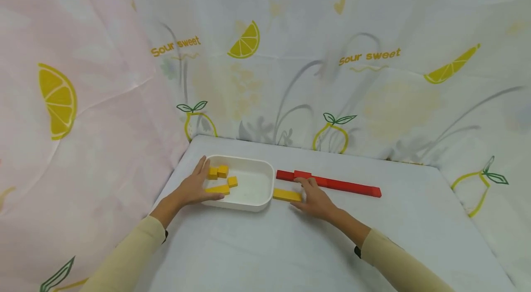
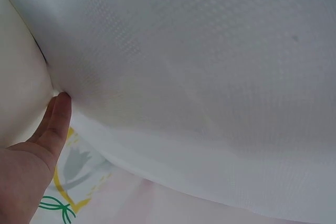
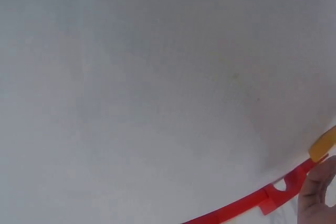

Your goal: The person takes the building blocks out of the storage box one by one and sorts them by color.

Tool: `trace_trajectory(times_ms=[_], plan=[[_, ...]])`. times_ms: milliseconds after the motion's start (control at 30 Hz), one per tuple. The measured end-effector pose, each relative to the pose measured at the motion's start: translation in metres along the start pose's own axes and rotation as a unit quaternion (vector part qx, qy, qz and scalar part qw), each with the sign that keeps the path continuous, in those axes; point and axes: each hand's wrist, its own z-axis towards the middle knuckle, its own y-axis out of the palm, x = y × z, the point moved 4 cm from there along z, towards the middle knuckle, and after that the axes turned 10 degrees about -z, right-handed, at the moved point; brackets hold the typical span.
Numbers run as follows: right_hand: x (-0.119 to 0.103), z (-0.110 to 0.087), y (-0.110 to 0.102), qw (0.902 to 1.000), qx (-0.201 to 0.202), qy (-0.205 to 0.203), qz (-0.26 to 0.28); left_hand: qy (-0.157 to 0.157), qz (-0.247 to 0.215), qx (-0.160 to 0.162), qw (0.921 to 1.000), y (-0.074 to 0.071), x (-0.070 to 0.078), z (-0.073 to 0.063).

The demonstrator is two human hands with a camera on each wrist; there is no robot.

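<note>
A white tray [image 1: 253, 181] stands on the table, holding several yellow blocks. At its left end is my left hand [image 1: 197, 187], with the fingers along the outer wall and the thumb over the front rim beside a longer yellow block [image 1: 218, 189]. In the left wrist view, the straight fingers [image 2: 58, 124] meet the tray's pale side [image 2: 23, 82]. Just right of the tray, my right hand [image 1: 316, 201] grips the end of a long yellow block [image 1: 286, 195]. Its fingers reach past that block's far side, close to a row of red blocks [image 1: 348, 185]. The exact finger contact is partly hidden.
The red row runs rightward behind the right hand, with a raised red block [image 1: 303, 174] near its left part. A white cloth [image 1: 257, 255] covers the table. Lemon-print curtains [image 1: 298, 84] hang along its back and left sides.
</note>
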Motion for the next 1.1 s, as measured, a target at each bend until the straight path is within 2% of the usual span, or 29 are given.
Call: trace_trajectory(times_ms=[133,233,333,733,1100], plan=[[-0.006,-0.006,-0.012,0.9967,0.048,-0.062,-0.020,0.005,0.003,0.005,1.0000,0.001,0.000,0.001],[-0.015,-0.007,-0.020,0.9881,0.086,-0.105,-0.072,0.005,0.006,0.006,1.0000,0.001,-0.002,0.001],[-0.024,-0.006,-0.023,0.9799,0.102,-0.131,-0.111,0.004,0.005,0.004,1.0000,0.001,-0.002,0.002],[-0.064,0.007,-0.028,0.9709,0.075,-0.164,-0.157,0.001,0.010,0.003,0.9999,-0.001,-0.004,0.001],[-0.089,0.020,-0.016,0.9660,0.036,-0.168,-0.193,0.004,0.017,0.006,0.9998,0.002,-0.004,0.001]])
